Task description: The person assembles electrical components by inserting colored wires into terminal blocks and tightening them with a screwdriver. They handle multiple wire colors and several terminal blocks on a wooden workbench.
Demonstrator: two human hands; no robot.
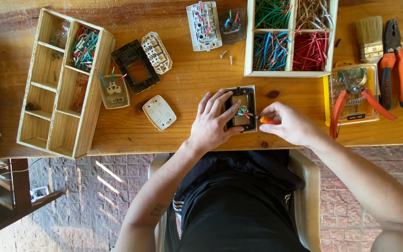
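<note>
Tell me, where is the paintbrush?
In the head view, the paintbrush lies at the table's far right, between the wooden box of coloured wires and the orange-handled pliers.

Lighting: bright, even daylight over the whole scene; colours warm and saturated. Counter: soft sheen on the varnished wood, no harsh glare. Shadows: short and soft beside the wooden compartment tray at left and under the left hand and right hand. Brick floor, near: shaded, with a few thin bright streaks of sunlight. Focus: sharp at centre, slightly softer toward the corners. Distortion: mild wide-angle bending at the left and right edges. Motion blur: none visible.
</note>
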